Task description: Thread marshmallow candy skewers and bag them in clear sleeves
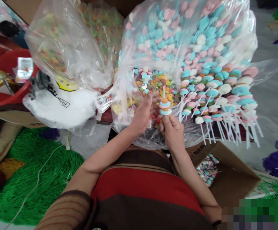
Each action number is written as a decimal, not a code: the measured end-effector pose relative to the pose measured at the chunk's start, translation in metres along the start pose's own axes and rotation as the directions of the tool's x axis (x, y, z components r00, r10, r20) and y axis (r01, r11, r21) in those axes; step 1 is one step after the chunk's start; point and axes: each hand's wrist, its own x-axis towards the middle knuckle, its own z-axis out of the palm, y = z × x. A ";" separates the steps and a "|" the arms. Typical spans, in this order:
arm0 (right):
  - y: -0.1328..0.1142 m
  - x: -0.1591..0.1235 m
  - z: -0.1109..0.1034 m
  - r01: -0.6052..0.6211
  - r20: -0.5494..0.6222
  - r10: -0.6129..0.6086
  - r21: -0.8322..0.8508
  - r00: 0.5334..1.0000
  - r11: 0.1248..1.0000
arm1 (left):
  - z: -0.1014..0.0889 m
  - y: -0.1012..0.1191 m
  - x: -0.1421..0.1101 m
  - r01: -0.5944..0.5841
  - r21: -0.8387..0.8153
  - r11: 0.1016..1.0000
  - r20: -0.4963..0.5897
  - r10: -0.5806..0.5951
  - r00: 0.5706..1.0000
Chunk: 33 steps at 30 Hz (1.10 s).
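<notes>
My right hand [173, 129] is closed on a candy skewer [165, 108], held upright. Pink, blue and white marshmallow pieces and orange rings are threaded on it, and the tip of its white stick shows on top. Just left of the skewer is my left hand [142, 111], its slightly blurred fingers apart and reaching toward the candy; I see nothing held in them. Beneath and beyond both hands lie loose gummy rings [157, 83] in several colours, inside an opened clear plastic bag [121, 76]. Finished-looking skewers [221, 95] are piled to the right, white sticks pointing toward me.
Behind stands a large bag of marshmallows [167, 35], with a bag of gummy rings [55, 41] on its left. A white printed bag [62, 105] and red basin [7, 92] are at left. A cardboard box [235, 175] sits low right; green netting [33, 172] covers the floor left.
</notes>
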 end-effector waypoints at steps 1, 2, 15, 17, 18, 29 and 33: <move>0.001 0.003 -0.003 -0.002 -0.037 0.003 0.033 0.999 0.999 | -0.006 0.007 0.011 -0.055 0.047 0.997 0.027 0.054 0.998; 0.003 0.005 -0.006 0.003 -0.073 0.002 0.066 0.997 0.998 | -0.013 0.015 0.025 -0.127 0.133 0.983 -0.008 0.129 0.992; 0.019 0.006 -0.011 0.053 -0.115 -0.040 0.113 0.993 0.992 | -0.036 0.035 0.115 -0.257 0.951 -0.173 0.279 0.116 0.953; 0.020 0.005 -0.011 0.062 -0.118 -0.054 0.069 0.992 0.996 | -0.038 0.033 0.117 -0.257 0.952 -0.169 0.280 0.131 0.951; 0.020 0.004 -0.011 0.069 -0.116 -0.062 0.051 0.991 0.996 | -0.039 0.033 0.118 -0.261 0.953 -0.153 0.283 0.141 0.949; 0.018 0.001 -0.011 0.130 -0.099 -0.136 -0.065 0.986 0.989 | -0.036 0.057 0.159 -0.168 0.970 0.178 0.132 0.197 0.971; 0.018 0.001 -0.011 0.139 -0.100 -0.146 -0.074 0.984 0.988 | -0.027 0.053 0.172 -0.181 0.980 0.081 0.170 0.125 0.978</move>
